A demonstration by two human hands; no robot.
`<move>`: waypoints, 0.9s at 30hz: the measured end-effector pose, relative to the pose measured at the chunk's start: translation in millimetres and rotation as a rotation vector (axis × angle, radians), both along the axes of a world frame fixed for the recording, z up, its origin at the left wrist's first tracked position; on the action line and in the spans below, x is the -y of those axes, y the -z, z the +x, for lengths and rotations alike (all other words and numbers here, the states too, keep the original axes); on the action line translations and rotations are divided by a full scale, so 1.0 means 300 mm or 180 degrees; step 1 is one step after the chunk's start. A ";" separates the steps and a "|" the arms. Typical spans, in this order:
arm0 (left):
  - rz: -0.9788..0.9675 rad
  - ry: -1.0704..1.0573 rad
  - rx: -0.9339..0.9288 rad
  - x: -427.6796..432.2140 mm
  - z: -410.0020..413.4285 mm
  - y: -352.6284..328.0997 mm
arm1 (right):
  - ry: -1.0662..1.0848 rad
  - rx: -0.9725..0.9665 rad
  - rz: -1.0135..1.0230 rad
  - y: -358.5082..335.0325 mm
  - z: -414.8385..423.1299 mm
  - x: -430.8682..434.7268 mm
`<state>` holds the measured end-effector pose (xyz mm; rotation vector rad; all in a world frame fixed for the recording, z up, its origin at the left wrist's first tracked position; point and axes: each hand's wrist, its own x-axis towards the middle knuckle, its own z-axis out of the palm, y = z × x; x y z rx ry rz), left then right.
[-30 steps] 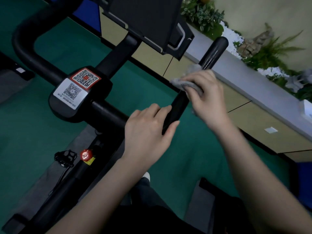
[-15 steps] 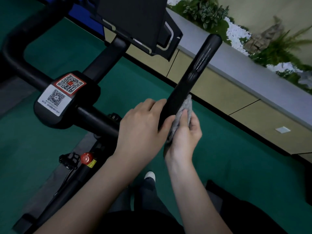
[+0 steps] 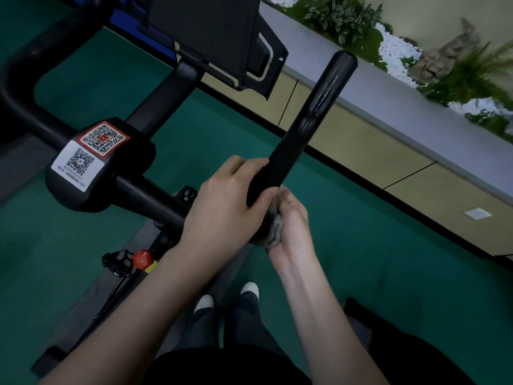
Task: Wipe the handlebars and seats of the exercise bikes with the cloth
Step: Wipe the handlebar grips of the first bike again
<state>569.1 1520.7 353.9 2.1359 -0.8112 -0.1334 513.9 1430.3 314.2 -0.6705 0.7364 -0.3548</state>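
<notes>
The exercise bike's black right handlebar grip rises diagonally toward the upper right, with wet streaks on its upper part. My left hand is wrapped around the grip's lower end. Just right of it, my right hand holds a crumpled grey cloth pressed against the bottom of the grip. The crossbar runs left to a black centre block with QR code stickers. The left handlebar curves at the far left. No seat is in view.
A black screen mount stands above the crossbar. A red knob and a pedal sit lower on the frame. Green floor surrounds the bike. A planter ledge with plants runs along the right. My shoes are below.
My right hand has slid the cloth down the grip from its upper middle to the bottom end beside my left hand. The left hand kept its hold.
</notes>
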 end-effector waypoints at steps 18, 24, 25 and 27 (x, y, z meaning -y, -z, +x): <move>0.0202 -0.0213 -0.0052 0.099 0.025 -0.025 | 0.1384 -0.0459 -0.1404 -0.057 0.106 0.075; 0.0110 -0.0290 -0.0137 0.113 0.035 -0.015 | 0.1482 -0.0506 -0.2686 -0.048 0.091 0.075; 0.0098 -0.0285 -0.0138 0.112 0.035 -0.013 | 0.1523 -0.0518 -0.2811 -0.058 0.107 0.100; 0.0064 -0.0295 -0.0171 0.112 0.033 -0.012 | 0.1590 -0.0526 -0.2963 -0.070 0.140 0.152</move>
